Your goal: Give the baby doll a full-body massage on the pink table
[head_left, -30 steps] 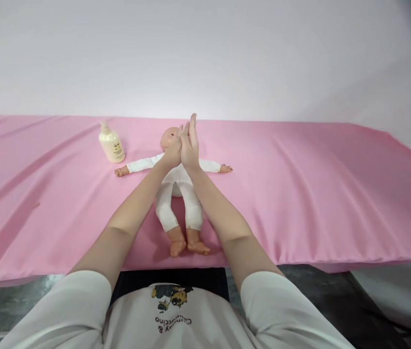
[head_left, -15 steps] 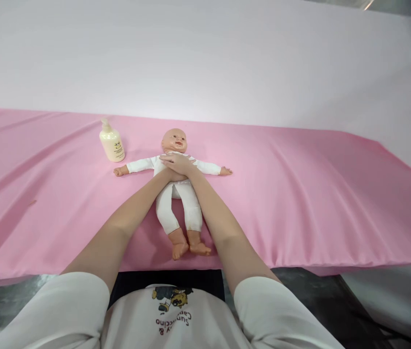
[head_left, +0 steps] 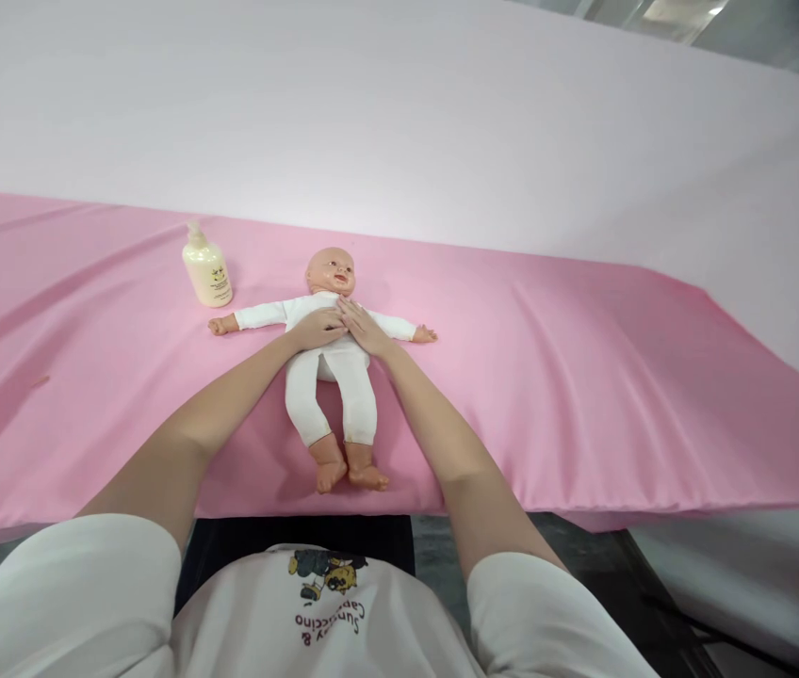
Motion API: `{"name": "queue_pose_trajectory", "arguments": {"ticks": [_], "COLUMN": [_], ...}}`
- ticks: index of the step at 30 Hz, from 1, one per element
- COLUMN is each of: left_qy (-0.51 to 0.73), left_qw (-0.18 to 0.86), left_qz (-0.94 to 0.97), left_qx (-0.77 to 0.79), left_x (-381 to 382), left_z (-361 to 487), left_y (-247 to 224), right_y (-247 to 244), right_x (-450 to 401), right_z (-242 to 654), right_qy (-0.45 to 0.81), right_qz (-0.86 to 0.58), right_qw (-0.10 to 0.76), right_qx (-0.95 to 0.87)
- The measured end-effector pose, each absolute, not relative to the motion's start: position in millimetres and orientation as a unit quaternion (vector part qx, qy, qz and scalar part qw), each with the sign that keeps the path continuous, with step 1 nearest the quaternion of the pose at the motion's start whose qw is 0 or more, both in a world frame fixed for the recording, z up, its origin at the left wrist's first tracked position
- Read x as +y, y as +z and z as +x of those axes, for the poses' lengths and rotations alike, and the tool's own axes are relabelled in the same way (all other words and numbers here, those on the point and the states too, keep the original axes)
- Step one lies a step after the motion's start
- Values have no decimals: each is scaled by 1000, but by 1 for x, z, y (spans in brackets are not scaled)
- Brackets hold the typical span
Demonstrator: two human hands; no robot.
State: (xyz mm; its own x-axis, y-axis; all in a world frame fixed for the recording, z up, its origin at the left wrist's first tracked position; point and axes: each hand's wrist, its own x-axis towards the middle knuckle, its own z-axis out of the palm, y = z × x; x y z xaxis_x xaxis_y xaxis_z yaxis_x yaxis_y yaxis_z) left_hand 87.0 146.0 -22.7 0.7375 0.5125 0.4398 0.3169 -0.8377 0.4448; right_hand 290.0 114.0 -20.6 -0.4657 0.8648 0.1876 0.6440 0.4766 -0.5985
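Lays left hand (head_left: 317, 330) and right hand (head_left: 366, 330) flat, clamped on nothing, across the chest of doll (head_left: 343, 365), equally near, directly beneath the grip on tabletop (head_left: 547, 377), with head (head_left: 331, 271) beyond and legs (head_left: 359, 400) running back.

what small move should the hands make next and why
I'd probably ease the left hand and right hand gently outward over the doll: both seem to lie flat on its front, fingers close together near the middle, while the doll lies on its back with arms spread wide.
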Motion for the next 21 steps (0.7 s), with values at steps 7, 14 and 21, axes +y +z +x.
{"name": "queue_pose_trajectory", "arguments": {"ticks": [7, 14, 21], "left_qy": [319, 321, 371], "left_qw": [193, 187, 165], "left_qz": [837, 838, 834], "left_qx": [400, 400, 373], "left_x": [146, 149, 147], "left_z": [45, 39, 54], "left_y": [-38, -40, -8], "right_y": [-7, 23, 24], "right_x": [80, 47, 40], "right_z": [291, 244, 238], "right_qy": [255, 199, 182], "right_qz": [-508, -385, -307], "right_qw": [159, 92, 84], "right_qx": [-808, -896, -931]}}
